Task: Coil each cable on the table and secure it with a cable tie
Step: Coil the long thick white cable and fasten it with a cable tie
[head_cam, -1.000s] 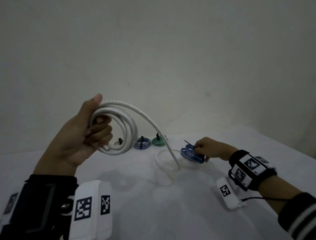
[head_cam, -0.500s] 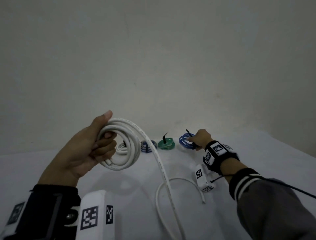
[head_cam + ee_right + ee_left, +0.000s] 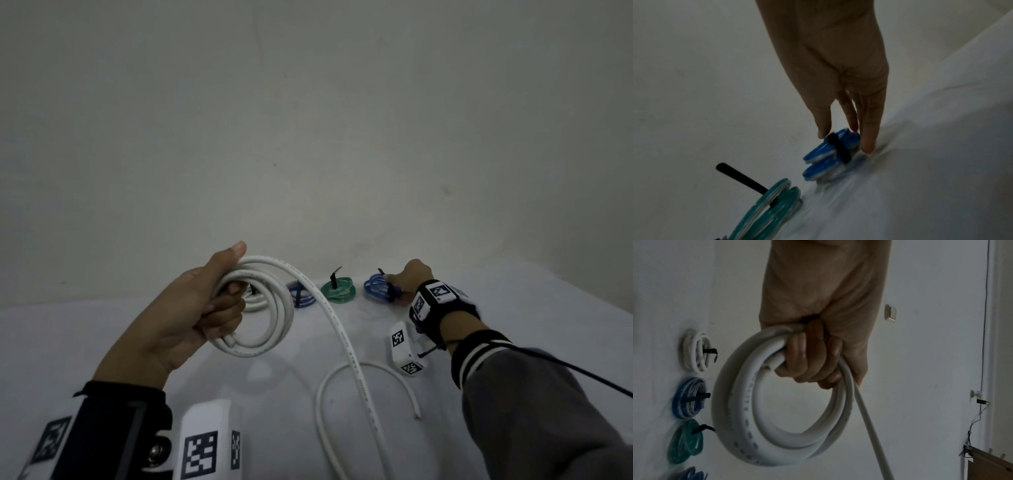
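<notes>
The right hand (image 3: 412, 279) is now reaching to the far edge of the worktop (image 3: 513, 308), where a second ago it was working at the blue coil (image 3: 378, 291) nearer the middle; it is setting that tied bundle down at the right end of the row, just beside the green coil (image 3: 338, 290). In the right wrist view its fingers (image 3: 868, 129) are extending almost straight, their tips pinching the blue coil lightly from both sides, one tip pressing into the cloth. The black cable tie (image 3: 839, 150) is already wrapping the bundle, so I judge this cable finished and being parked. Meanwhile the left hand (image 3: 178, 318) is staying raised, its fingers clamping round several loops of the white cable (image 3: 274, 315), the thumb lying over the top. The held coil is standing roughly upright on edge above the worktop, its opening facing the person. Its free tail is arcing over rightward and down, then running toward the near edge, its long axis roughly front to back, with a loose loop lying flat beside it. That tail is probably waiting for the right hand to wind it in.
</notes>
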